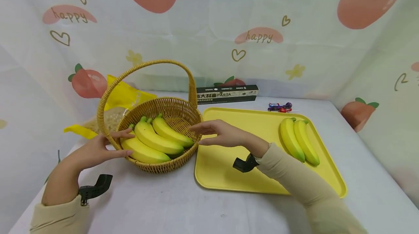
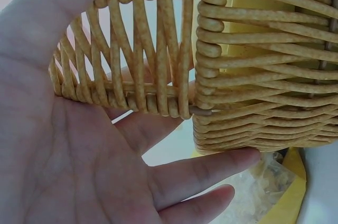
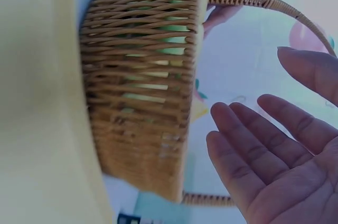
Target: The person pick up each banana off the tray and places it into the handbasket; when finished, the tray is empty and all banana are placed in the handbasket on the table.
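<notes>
Both wide, left grip (image 1: 96, 149) against the wicker handle (image 1: 100, 115), right grip (image 1: 225, 134) near the basket (image 1: 154, 167).

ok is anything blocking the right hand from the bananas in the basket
Nothing visible blocks the way from above: in the right wrist view, the right hand is higher than the rim of the basket. Only lower down would the basket's wall lie between it and the bananas.

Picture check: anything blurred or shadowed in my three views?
Head: bananas crisp, a soft shadow on the table by the right sleeve; left wrist: basket weave sharp, bag softer and washed out; right wrist: hazy, tray out of focus.
</notes>
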Available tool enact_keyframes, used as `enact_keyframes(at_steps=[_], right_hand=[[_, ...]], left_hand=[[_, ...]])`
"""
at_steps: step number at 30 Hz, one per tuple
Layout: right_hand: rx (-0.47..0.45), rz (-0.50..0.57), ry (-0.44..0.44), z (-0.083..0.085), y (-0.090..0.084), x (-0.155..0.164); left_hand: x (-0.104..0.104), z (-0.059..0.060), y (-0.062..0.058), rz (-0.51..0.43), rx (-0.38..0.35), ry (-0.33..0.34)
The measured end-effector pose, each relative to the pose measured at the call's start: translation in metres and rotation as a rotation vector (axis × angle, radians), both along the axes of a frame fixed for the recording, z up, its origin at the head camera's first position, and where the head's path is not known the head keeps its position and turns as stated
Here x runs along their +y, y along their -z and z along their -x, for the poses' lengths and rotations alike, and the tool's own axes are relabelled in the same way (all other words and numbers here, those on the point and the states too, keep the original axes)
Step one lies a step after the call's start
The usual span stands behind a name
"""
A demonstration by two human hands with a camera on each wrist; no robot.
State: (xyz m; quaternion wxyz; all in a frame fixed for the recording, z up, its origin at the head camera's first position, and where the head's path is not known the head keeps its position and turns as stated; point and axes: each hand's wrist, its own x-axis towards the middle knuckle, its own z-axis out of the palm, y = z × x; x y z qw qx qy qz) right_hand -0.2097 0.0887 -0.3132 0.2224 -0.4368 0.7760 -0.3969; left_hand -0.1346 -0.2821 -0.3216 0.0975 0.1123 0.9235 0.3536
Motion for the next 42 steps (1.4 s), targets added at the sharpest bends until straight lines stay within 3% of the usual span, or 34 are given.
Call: enact_keyframes(at_steps=[21,29,42], right_hand=[[-0.037,0.158,0.345,-0.030,0.023,0.105],[-0.115,0.223,0.510,-0.037,0.036,0.139],[-0.005,0.289,0.673,-0.032,0.047,0.185]], left_hand=[[0.000,-0.002,0.000,0.013,0.002,-0.015],[0.001,-0.001,0.000,0.013,-0.001,-0.015],[0.001,-0.001,0.000,0.018,0.005,-0.017]])
